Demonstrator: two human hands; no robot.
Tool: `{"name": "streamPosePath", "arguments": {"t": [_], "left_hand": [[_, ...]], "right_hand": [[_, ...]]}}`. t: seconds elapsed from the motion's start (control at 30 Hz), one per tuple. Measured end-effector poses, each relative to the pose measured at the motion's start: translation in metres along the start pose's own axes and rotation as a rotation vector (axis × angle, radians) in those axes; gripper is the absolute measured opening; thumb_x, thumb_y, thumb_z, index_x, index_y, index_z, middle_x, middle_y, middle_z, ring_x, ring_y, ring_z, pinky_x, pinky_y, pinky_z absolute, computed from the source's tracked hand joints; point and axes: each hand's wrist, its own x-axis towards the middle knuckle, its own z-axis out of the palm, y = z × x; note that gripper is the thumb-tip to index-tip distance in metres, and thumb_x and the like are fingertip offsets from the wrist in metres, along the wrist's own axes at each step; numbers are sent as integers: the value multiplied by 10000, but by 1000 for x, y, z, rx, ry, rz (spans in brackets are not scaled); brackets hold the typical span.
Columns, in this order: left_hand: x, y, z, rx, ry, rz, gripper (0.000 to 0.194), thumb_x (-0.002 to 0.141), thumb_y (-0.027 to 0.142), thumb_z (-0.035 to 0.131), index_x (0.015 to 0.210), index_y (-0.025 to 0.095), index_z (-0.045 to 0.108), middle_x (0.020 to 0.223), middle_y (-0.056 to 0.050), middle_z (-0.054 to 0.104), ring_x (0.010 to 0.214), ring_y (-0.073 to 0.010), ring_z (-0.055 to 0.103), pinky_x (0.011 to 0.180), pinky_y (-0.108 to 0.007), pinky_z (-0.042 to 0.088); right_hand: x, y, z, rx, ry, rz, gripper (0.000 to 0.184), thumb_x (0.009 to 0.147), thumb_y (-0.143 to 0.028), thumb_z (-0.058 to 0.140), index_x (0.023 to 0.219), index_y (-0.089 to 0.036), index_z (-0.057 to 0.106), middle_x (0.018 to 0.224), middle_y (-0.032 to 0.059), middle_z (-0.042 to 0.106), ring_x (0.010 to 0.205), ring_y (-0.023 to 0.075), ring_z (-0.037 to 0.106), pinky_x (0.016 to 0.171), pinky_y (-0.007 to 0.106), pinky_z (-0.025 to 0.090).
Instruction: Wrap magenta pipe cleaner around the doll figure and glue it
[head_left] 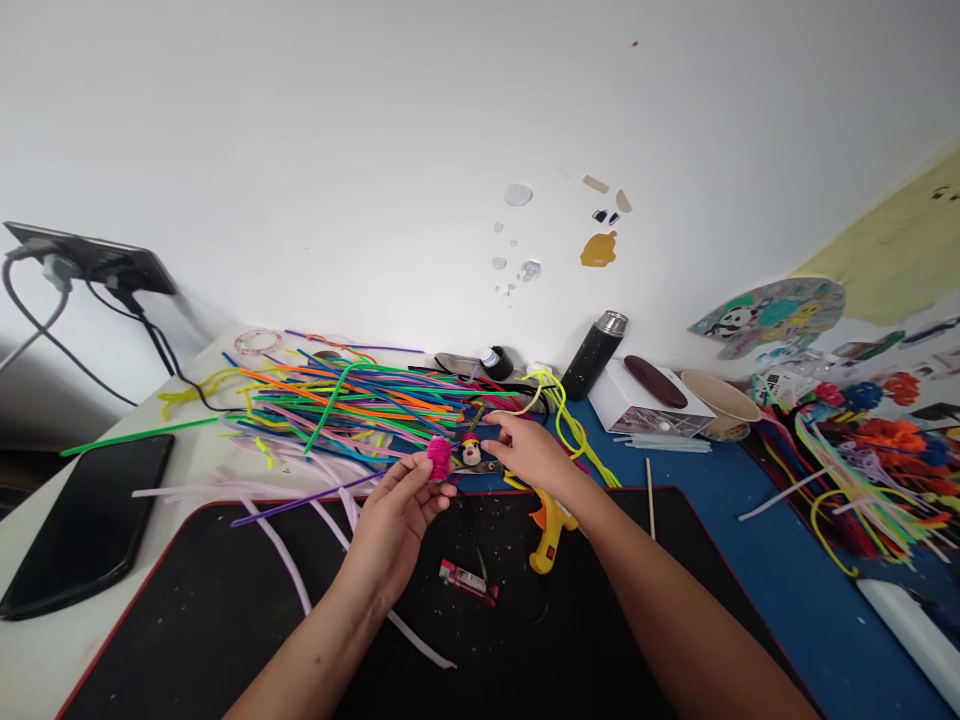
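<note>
My left hand (401, 505) is closed, pinching a fuzzy pink pipe-cleaner piece (439, 459) between thumb and fingers. To the right of that piece is a small figure (470, 452) with a pale face and a pink-and-yellow top. My right hand (525, 450) reaches in beside the figure, its fingers apart and their tips close to its right side; whether they touch it is unclear. Under my right forearm lies a yellow glue gun (553, 535). A pink lighter (469, 580) rests on the black mat (315, 640) between my arms.
A heap of colourful pipe cleaners (360, 405) lies along the wall, with pale lilac ones (277, 550) crossing the mat. A black flask (596, 355) and a white box (649, 395) stand behind. More pipe cleaners (862, 480) are at right; a black tablet-like slab (90, 525) is at left.
</note>
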Motion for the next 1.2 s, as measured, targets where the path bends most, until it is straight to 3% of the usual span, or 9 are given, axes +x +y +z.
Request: {"name": "streamPosePath", "arguments": {"t": [0.3,0.43,0.57,0.63,0.73,0.83,0.93,1.03,1.2], "left_hand": [[-3,0,3,10,-1,-20,317,666,213,978,820,158,707,738,-13,744,634,-170,734,568,-226,573],[-3,0,4,21,-4,-24,366,629,231,999,830,152,704,742,-21,750,636,-177,734,571,-234,577],[-2,2,1,34,-9,21,433,601,296,1026,856,151,709,766,-17,753,627,-168,726,561,-228,566],[-1,5,0,36,-11,57,444,603,314,1029,872,157,713,789,-16,758,632,-166,724,553,-228,564],[0,7,0,15,-8,94,421,615,306,1023,870,174,715,782,2,744,654,-162,724,583,-231,581],[-2,7,1,33,-12,69,417,612,311,1025,850,172,712,777,-3,740,644,-162,720,566,-226,573],[-5,5,3,48,-10,65,422,614,319,1026,864,167,722,772,-5,740,632,-163,720,559,-226,574],[-8,3,6,50,-44,79,389,651,297,1011,892,171,733,771,-2,739,632,-158,720,561,-217,577],[-16,-8,5,-16,-168,-150,265,733,214,948,924,180,768,894,-53,798,780,-207,778,738,-297,652]], "right_hand": [[1,-9,5,-108,-76,10,433,995,-374,725,1408,-248,686,908,17,790,813,206,716,636,276,399],[-1,-20,2,-201,-93,15,384,1001,-386,730,1361,-253,711,976,48,811,897,240,749,659,283,427],[-31,-55,-4,-334,-44,35,224,1038,-210,634,1201,-135,768,1126,195,795,1024,325,755,798,358,479],[-61,-73,-11,-324,-42,-63,242,1039,-244,641,1246,-204,761,1123,140,808,994,299,763,825,358,504],[-108,-84,-28,41,-43,-177,234,1028,-367,667,1208,-279,788,1043,55,820,906,229,758,808,314,527],[-136,-70,-41,416,-144,-28,312,1032,-460,626,1134,-235,816,715,6,724,587,157,643,575,254,466],[-149,-49,-42,372,-105,29,265,951,-377,742,1165,-240,819,787,13,733,679,157,646,620,243,463],[-154,-43,-32,640,-309,0,305,935,-463,770,1105,-215,820,747,4,709,613,137,631,576,230,459],[-139,-69,17,1017,14,-116,533,945,-703,662,888,-178,729,515,-70,505,407,86,425,440,213,329]]}}
